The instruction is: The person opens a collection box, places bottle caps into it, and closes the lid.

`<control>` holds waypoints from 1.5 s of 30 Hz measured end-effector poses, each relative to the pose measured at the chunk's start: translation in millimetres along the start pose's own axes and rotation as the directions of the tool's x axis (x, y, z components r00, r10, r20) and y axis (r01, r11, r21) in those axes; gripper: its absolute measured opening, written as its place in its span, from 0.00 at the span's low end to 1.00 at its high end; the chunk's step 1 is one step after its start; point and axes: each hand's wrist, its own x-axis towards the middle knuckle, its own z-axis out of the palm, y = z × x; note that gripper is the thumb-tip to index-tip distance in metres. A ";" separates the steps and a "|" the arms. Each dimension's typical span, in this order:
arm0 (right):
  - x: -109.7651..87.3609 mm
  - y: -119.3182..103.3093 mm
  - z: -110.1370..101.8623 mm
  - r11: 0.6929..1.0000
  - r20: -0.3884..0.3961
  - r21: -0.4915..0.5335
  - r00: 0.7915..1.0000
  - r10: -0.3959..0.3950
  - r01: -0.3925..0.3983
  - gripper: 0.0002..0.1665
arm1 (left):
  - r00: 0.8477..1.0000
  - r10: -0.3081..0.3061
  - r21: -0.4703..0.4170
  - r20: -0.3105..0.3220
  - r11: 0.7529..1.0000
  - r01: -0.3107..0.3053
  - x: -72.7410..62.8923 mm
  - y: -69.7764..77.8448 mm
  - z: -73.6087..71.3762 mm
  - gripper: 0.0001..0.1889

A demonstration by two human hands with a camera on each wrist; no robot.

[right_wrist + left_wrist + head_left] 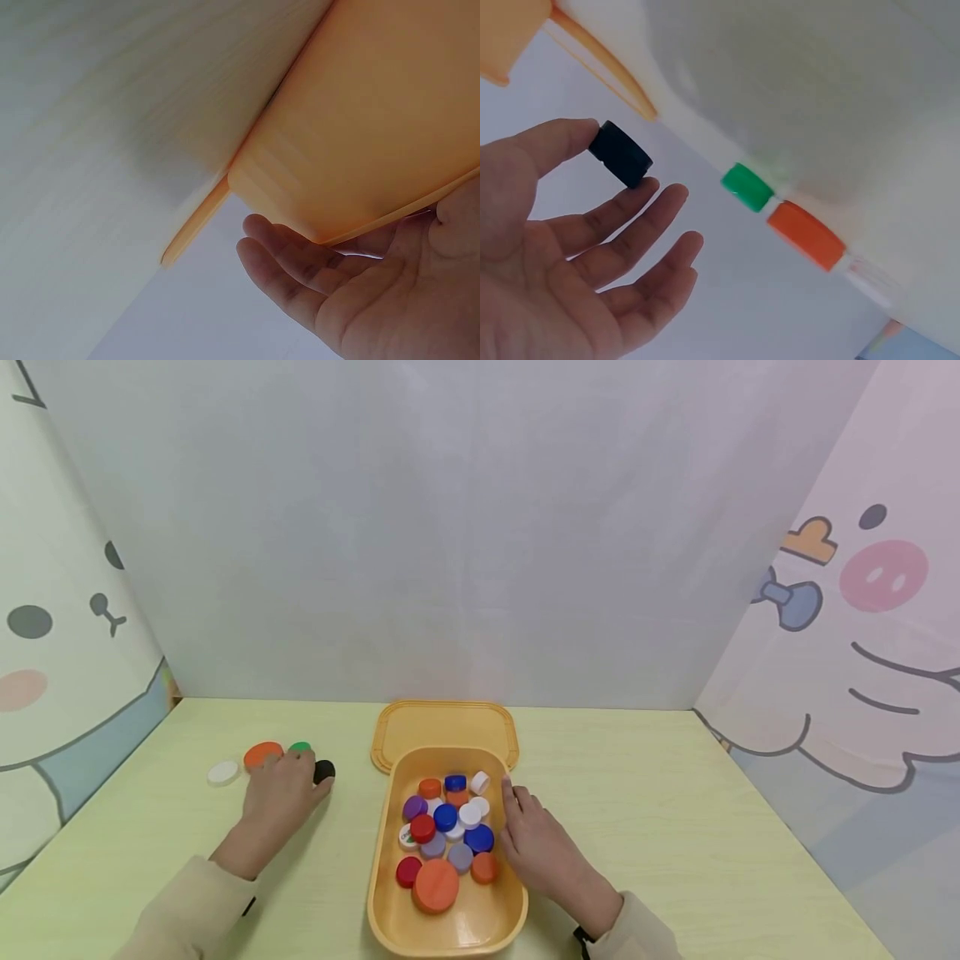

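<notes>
With thumb and index finger, my left hand (279, 789) pinches a black bottle cap (621, 154) by its edges; its other fingers are spread loosely. Just beyond that hand lie a green cap (747, 187), an orange cap (806, 234) and a white cap (222, 772) in a row. My right hand (543, 847) rests at the right rim of a yellow-orange plastic box (465, 935), fingers nearly straight, some hanging outside its wall. Inside the box sit several caps, among them a large orange cap (436, 886), a purple cap (415, 807) and a blue cap (478, 838).
A flat yellow-orange lid (442, 727) lies behind the box, close against its far end. The pale wooden table (675, 827) meets a grey-white curtain (465, 543) at the back. Cartoon-printed cloths hang at both sides.
</notes>
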 end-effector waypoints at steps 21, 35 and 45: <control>0.8 -0.4 -0.5 1.000 0.017 0.013 1.000 0.021 -0.022 0.34 | 0.999 0.050 -0.016 0.007 0.999 -0.050 -14.3 67.6 -38.9 0.22; 1.2 -0.7 -0.8 1.000 0.019 0.012 0.999 0.026 -0.027 0.34 | 0.982 0.142 -0.045 0.128 0.990 -0.137 -38.9 109.6 -50.6 0.25; 1.5 -0.5 0.5 1.000 0.001 0.005 1.000 0.014 -0.014 0.33 | 0.937 0.231 -0.103 0.263 0.972 -0.211 -48.4 114.6 -46.7 0.24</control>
